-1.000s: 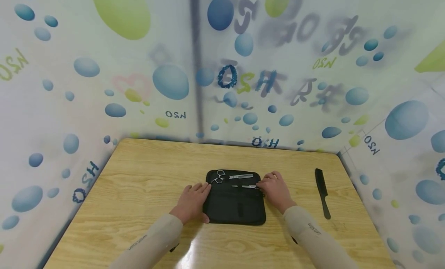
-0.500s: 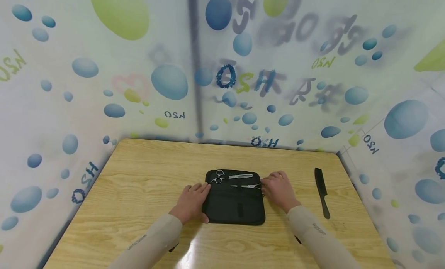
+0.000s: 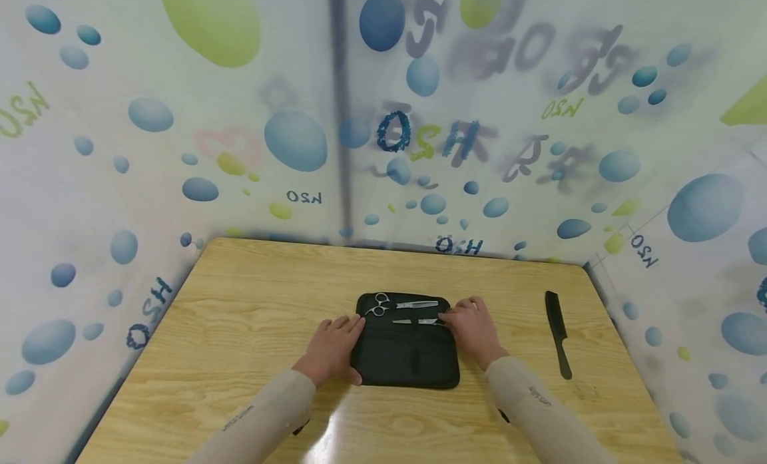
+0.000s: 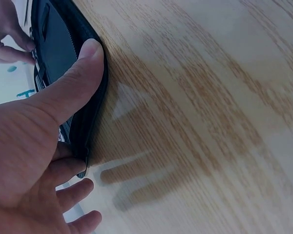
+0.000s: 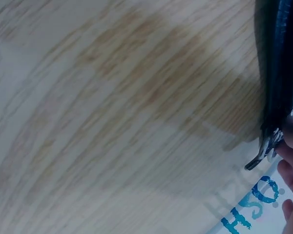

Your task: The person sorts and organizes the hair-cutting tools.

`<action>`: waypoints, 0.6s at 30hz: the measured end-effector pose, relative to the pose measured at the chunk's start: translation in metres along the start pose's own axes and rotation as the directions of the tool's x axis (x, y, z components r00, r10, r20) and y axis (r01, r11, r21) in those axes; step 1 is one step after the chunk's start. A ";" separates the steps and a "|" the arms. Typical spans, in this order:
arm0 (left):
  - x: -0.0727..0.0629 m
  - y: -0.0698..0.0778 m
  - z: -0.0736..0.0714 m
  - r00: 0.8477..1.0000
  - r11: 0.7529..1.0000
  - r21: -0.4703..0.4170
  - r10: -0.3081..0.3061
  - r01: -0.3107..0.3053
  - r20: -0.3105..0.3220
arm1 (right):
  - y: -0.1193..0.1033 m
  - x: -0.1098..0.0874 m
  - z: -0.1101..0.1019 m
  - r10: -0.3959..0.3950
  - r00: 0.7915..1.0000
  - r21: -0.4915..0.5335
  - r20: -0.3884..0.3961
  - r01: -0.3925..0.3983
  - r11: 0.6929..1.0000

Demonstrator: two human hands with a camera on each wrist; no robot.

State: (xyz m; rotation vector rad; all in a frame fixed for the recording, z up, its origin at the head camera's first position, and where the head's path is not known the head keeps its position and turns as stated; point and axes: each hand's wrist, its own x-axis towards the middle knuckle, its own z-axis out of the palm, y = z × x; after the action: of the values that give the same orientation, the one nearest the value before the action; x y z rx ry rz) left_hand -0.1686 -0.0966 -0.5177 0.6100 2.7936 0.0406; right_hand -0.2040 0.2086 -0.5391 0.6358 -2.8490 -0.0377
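Note:
A black zip case (image 3: 392, 357) lies opened out flat on the wooden table. My left hand (image 3: 331, 349) holds its left edge, thumb at the near corner and fingertips near the upper left; the left wrist view shows the thumb (image 4: 75, 80) pressing on the zipped edge. Thinning scissors (image 3: 417, 305) lie along the top, finger rings to the left. Below them a second pair of scissors (image 3: 428, 321) points left, its blades passing under a dark strap. My right hand (image 3: 475, 331) pinches the handle end of this pair at the case's right edge, covering most of the rings.
A black comb (image 3: 557, 334) lies on the right side of the table (image 3: 263, 284), apart from the case. Patterned sheets (image 3: 299, 141) with blue and green ovals hang round the table's back and sides.
My right hand slid slightly right, then came back left, pushing the lower scissors further left under the strap. My left hand and the case have stayed in place.

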 end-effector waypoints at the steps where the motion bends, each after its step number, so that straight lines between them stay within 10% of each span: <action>1: 0.000 0.000 0.000 1.000 1.000 0.000 0.001 -0.001 -0.001 | -0.001 0.001 0.001 -0.003 1.000 -0.008 -0.007 0.003 1.000; 18: 0.002 0.001 0.002 1.000 1.000 0.001 -0.006 0.006 0.001 | -0.006 0.004 0.002 -0.053 0.998 -0.044 -0.029 0.051 0.998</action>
State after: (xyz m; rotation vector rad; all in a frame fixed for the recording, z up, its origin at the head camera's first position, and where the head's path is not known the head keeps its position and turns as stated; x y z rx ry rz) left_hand -0.1688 -0.0952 -0.5204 0.6014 2.7950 0.0378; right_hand -0.2057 0.2014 -0.5408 0.6958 -2.7949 -0.0970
